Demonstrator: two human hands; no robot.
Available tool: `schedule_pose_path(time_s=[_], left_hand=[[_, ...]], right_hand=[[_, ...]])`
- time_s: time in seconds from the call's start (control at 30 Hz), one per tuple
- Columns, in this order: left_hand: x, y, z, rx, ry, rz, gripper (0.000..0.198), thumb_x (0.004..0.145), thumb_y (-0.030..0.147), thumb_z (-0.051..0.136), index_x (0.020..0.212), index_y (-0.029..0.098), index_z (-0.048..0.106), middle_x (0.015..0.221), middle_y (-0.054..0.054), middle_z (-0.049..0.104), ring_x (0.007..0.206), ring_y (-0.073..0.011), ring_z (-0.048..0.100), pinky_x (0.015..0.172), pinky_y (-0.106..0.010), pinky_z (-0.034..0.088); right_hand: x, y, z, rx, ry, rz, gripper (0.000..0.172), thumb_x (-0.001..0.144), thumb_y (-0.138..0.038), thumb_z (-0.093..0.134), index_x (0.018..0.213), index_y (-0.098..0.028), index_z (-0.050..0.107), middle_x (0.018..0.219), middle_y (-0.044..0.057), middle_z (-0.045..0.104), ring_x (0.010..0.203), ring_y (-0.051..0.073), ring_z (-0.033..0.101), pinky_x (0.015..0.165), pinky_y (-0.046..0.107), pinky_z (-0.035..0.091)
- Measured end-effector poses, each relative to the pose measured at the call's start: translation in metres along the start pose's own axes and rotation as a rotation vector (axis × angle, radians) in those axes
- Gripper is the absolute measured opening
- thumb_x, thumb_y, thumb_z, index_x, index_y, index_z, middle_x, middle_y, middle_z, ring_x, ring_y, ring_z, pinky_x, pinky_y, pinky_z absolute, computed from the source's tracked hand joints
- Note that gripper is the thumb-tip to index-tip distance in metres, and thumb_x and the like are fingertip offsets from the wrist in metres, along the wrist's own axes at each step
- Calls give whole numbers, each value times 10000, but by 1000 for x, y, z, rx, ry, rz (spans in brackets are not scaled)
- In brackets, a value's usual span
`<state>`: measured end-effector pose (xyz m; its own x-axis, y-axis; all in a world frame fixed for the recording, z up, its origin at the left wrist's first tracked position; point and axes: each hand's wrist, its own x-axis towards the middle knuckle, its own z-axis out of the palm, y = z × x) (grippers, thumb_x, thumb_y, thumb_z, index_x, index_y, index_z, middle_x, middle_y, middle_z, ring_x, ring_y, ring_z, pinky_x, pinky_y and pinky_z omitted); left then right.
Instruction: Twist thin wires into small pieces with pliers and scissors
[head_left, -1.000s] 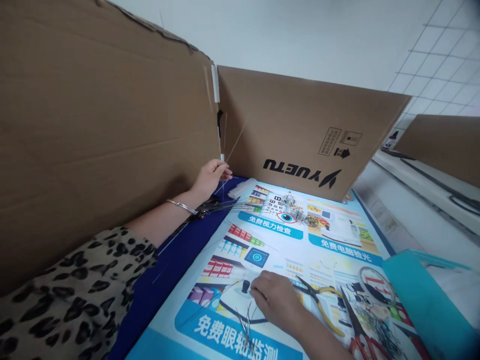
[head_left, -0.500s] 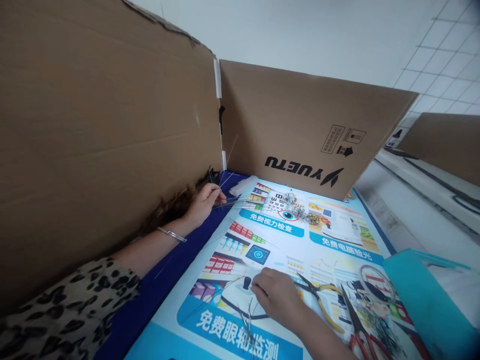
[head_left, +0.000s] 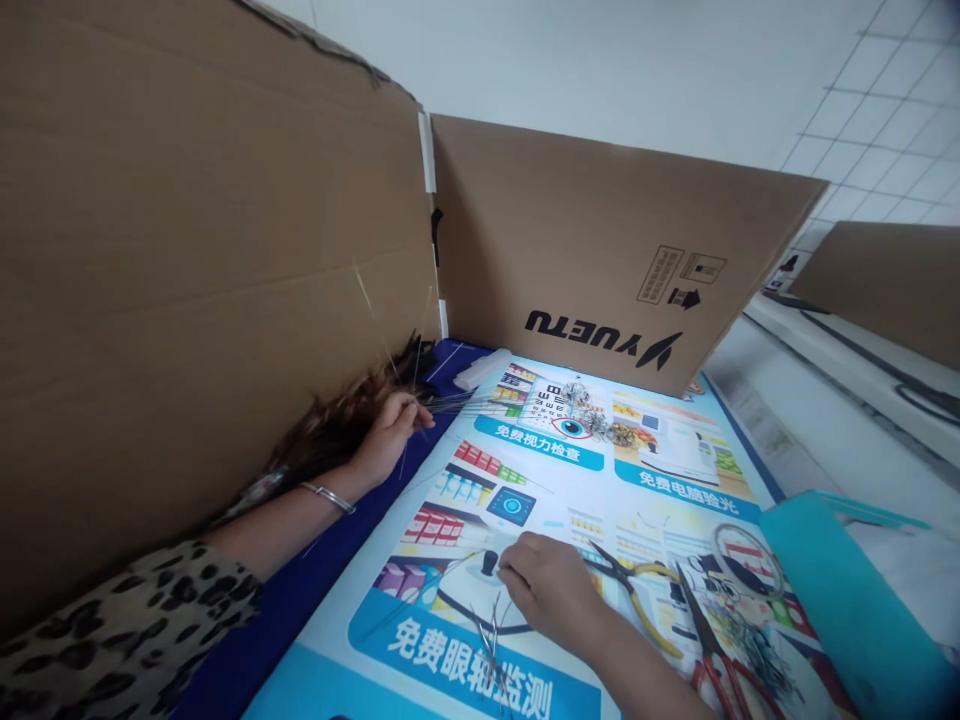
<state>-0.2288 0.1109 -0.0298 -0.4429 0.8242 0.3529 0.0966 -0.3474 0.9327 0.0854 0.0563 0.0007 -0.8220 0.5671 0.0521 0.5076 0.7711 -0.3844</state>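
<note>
My left hand (head_left: pixel 388 432), with a silver bangle on the wrist, is closed in a pinch on thin wires (head_left: pixel 401 345) that stick up past the fingers, beside a brown feathery bundle (head_left: pixel 330 415). More thin wires (head_left: pixel 457 402) lie just right of it. My right hand (head_left: pixel 546 588) rests closed on the printed sheet; what its fingertips hold, if anything, is too small to make out. Near it lie several short wire pieces (head_left: pixel 491 645) and yellow-handled pliers (head_left: pixel 637 585).
Cardboard panels (head_left: pixel 585 230) stand at the left and back. Red-handled scissors (head_left: pixel 709 640), a silvery tinsel bundle (head_left: pixel 757 640) and a teal box (head_left: pixel 847 590) are at the right. Small tinsel tufts (head_left: pixel 592 415) and a clear plastic piece (head_left: pixel 482 370) lie farther back.
My left hand has moved left and slightly down, and the wires in it now lean differently. My right hand keeps its place on the sheet. The whole view has shifted slightly.
</note>
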Motion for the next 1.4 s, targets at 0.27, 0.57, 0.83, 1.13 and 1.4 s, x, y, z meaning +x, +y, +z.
schedule_pose_path(time_s=[0.27, 0.57, 0.83, 1.13, 1.4], left_hand=[[12, 22, -11, 15, 64, 83, 220, 884, 420, 415, 1010, 239, 418, 970, -23, 624, 889, -156, 622, 889, -389, 440], [-14, 11, -15, 87, 31, 31, 238, 865, 438, 451, 933, 211, 476, 953, -60, 668, 921, -187, 617, 886, -405, 434], [-14, 25, -17, 114, -48, -5, 191, 847, 408, 479, 859, 218, 494, 800, -25, 654, 788, -191, 608, 795, -376, 452], [-71, 76, 46, 93, -524, -150, 200, 830, 407, 507, 777, 233, 591, 584, 11, 543, 499, -140, 471, 492, -264, 391], [-111, 92, 86, 218, -1171, -330, 413, 912, 461, 310, 863, 160, 589, 625, 4, 553, 515, -110, 479, 515, -225, 403]], right_hand=[[1, 2, 4, 1, 8, -4, 253, 921, -288, 375, 892, -211, 614, 843, 32, 620, 789, 138, 573, 687, 231, 402], [2, 1, 2, 0, 0, 9, 248, 917, -296, 382, 886, -213, 614, 844, 36, 616, 785, 143, 579, 680, 233, 401], [0, 0, 3, 38, 41, -2, 220, 900, -273, 408, 866, -209, 616, 837, 34, 620, 768, 141, 572, 675, 231, 408], [0, 6, -1, 604, 271, 176, 306, 855, -331, 513, 1129, -209, 572, 718, -10, 553, 606, 107, 494, 597, 230, 408], [-3, -4, -1, 1097, 336, 254, 306, 867, -427, 492, 925, -153, 615, 605, -14, 534, 499, 81, 464, 485, 208, 353]])
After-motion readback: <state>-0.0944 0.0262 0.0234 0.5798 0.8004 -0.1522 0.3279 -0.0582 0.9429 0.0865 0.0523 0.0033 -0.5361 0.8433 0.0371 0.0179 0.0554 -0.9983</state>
